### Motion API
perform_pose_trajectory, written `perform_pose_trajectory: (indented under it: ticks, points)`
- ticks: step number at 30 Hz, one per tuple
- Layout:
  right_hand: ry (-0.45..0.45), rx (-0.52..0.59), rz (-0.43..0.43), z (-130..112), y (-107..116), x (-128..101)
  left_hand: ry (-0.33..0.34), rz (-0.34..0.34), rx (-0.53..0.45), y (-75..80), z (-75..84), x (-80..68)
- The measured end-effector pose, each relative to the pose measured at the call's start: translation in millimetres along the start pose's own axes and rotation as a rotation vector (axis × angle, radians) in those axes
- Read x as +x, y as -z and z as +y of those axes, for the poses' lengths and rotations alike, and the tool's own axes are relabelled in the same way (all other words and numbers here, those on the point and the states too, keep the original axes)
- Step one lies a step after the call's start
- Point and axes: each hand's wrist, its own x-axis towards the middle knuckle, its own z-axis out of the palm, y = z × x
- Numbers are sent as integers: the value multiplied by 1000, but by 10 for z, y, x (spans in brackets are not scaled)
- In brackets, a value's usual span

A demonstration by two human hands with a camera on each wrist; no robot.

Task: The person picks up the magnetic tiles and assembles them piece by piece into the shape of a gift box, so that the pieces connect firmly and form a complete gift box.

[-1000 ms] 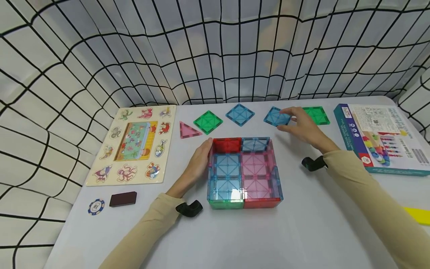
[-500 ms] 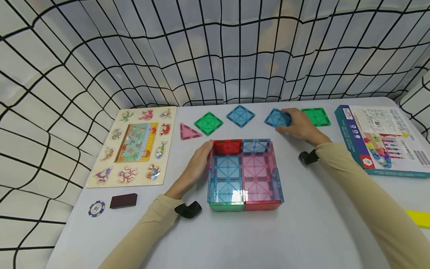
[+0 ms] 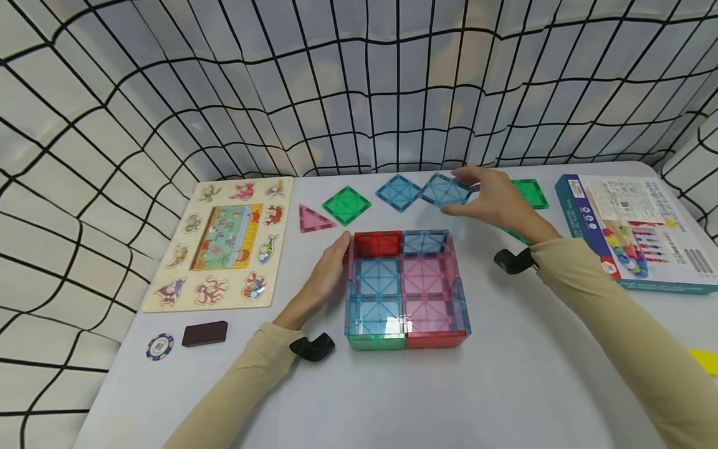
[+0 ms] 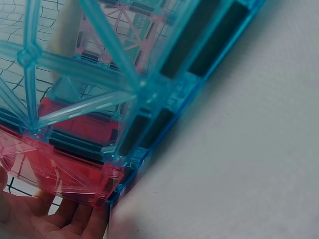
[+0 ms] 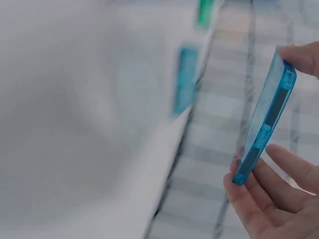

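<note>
An open-topped box of magnetic tiles [image 3: 406,290] stands mid-table, with blue and pink floor squares and low red, blue and green walls. My left hand [image 3: 325,274] rests flat against its left wall [image 4: 99,74], fingers straight beside the red corner tile [image 3: 377,243]. My right hand [image 3: 496,202] pinches a blue square tile [image 3: 445,189] by its edges and holds it in the air behind the box. In the right wrist view that blue tile [image 5: 264,119] shows edge-on between my thumb and fingers [image 5: 279,174].
Behind the box lie a pink triangle [image 3: 313,219], a green square [image 3: 346,204], a blue square [image 3: 398,191] and another green square [image 3: 530,192]. A wooden animal puzzle [image 3: 224,240] lies at left, with a poker chip [image 3: 159,346] and dark block [image 3: 205,333]. A game box [image 3: 639,227] sits right.
My right hand closed on the blue tile lying on the table, then lifted it and carried it left. The left hand has stayed against the box.
</note>
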Motion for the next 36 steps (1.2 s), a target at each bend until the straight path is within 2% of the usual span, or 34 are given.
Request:
perform_pose_trajectory:
  ticks: [7, 14, 17, 24, 30, 36]
  points:
    - [280, 47, -96, -601, -157, -138, -13, -9, -10, 15, 3, 6]
    - [408, 7, -245, -876, -359, -242, 16, -8, -19, 21, -6, 13]
    - [427, -28, -267, -932, -403, -255, 8, -9, -14, 27, -6, 13]
    - [394, -121, -325, -1007, -475, -253, -18, -27, -15, 33, -2, 10]
    - [401, -246, -305, -1061, -496, -273, -18, -35, -14, 22, 22, 9]
    - [401, -277, -303, -1107, -481, -303, -27, -36, -15, 30, 35, 6]
